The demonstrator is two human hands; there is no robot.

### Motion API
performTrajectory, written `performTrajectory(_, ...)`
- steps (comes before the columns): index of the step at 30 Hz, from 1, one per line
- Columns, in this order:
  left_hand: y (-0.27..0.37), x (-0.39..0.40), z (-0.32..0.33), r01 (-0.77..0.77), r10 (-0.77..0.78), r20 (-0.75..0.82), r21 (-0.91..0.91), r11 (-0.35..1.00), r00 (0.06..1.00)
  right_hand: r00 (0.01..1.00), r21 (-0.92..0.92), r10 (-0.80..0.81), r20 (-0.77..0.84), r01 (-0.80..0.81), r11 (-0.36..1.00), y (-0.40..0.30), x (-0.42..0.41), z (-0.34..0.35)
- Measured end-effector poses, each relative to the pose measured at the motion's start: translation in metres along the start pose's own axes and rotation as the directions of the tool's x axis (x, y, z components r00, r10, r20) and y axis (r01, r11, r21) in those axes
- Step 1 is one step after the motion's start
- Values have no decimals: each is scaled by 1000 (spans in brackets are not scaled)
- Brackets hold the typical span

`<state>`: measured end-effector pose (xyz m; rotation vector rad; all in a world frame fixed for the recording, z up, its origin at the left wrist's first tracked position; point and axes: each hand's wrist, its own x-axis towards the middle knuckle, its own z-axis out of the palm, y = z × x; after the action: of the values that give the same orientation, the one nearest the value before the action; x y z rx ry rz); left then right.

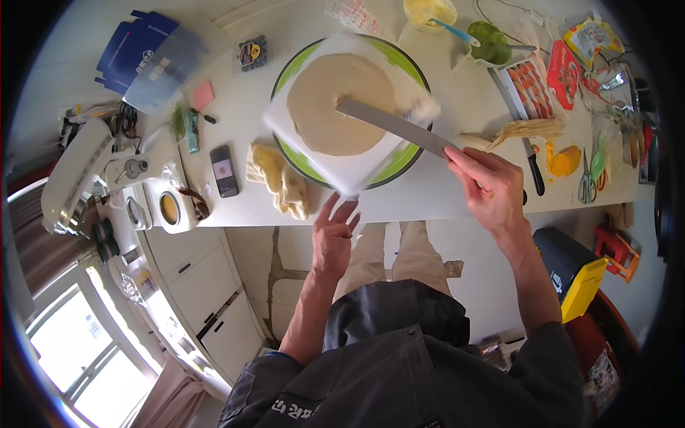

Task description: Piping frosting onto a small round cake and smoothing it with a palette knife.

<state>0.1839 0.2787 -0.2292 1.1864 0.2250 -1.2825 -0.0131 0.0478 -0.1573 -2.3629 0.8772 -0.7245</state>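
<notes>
A round, flat-topped cake coated in beige cream sits on a white square sheet or board, whose corners are blurred. Beneath that is a round green-and-white turntable or mat with a dark rim. My right hand grips one end of a long metal icing spatula. The blade slants across the cake, and its cream-smeared tip lies near the middle of the top. Below the sheet's near corner, my left hand has its fingers apart; whether they touch that corner is unclear.
Left of the cake are a yellow-stained cloth, a phone, blueberries and a stand mixer. To the right lie a black-handled knife, boxed strawberries, scissors and a green-smeared bowl. A yellow-cream bowl stands behind.
</notes>
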Motion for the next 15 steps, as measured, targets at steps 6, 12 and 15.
performTrajectory(6, 25, 4, 3, -72, 72, -31, -10, 997, 997, 1000, 15, 2, -14, -2, 1000, 1, 2, 5)
performTrajectory(12, 24, 3, 3, -65, 64, -29, -34, 997, 998, 1000, 22, 8, -6, -8, 1000, -2, 5, 6)
performTrajectory(15, 24, 4, 1, -63, 62, -28, -38, 997, 998, 1000, 33, 10, -16, -9, 999, -3, 5, 8)
